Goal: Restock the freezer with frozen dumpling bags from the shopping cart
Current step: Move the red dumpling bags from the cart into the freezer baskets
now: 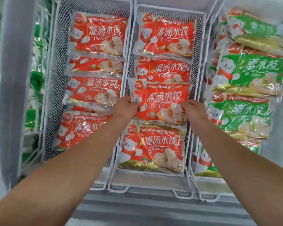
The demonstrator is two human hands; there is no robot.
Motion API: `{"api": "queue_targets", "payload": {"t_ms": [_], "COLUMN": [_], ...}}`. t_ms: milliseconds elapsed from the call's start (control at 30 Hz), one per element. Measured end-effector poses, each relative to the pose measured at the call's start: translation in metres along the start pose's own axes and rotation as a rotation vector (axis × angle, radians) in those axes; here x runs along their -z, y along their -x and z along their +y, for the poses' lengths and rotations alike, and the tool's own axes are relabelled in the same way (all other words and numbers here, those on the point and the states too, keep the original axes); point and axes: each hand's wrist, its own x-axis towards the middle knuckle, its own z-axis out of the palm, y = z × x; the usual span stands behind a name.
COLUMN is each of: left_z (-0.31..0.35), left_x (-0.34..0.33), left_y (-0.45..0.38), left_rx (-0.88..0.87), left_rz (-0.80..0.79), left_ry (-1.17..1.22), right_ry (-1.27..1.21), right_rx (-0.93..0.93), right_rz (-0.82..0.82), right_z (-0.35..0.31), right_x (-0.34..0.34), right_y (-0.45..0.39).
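A red dumpling bag (pixel 160 101) lies over the middle white wire basket (pixel 201 51) of the freezer, on top of other red bags. My left hand (pixel 126 106) grips its left edge and my right hand (pixel 194 110) grips its right edge. Another red bag (pixel 152 147) lies below it at the basket's near end, and two red bags (pixel 167 38) lie farther back. The shopping cart is out of view.
The left wire basket (pixel 55 79) holds several red bags (pixel 96 35). The right basket holds stacked green dumpling bags (pixel 250 72). A frosted freezer wall (pixel 15 79) stands at the left, and a grey ribbed ledge (pixel 153 207) runs along the near edge.
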Motion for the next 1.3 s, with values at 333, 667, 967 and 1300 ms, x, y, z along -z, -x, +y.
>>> {"api": "queue_targets", "payload": {"t_ms": [333,667,967,1300], "left_z": [0.005,-0.024,-0.093,-0.237], "left_x": [0.013,0.019,0.004,0.014], "left_y": [0.015,0.100,0.228,0.387], "left_rx": [0.016,-0.056,-0.147,-0.076], "left_rz": [-0.061,0.029,0.333,0.699], "left_ry": [-0.080,0.005,0.190,0.305], "right_ry": [0.186,0.521,0.750,0.999], "right_rx": [0.035,0.318,0.807,1.243], "right_rz": [-0.148,-0.164,-0.309,-0.466], "right_z": [-0.007,0.000,0.053,0.124], "right_x": [-0.002,0.023,0.029,-0.007], "right_y": [0.014,0.074,0.172,0.313]}}
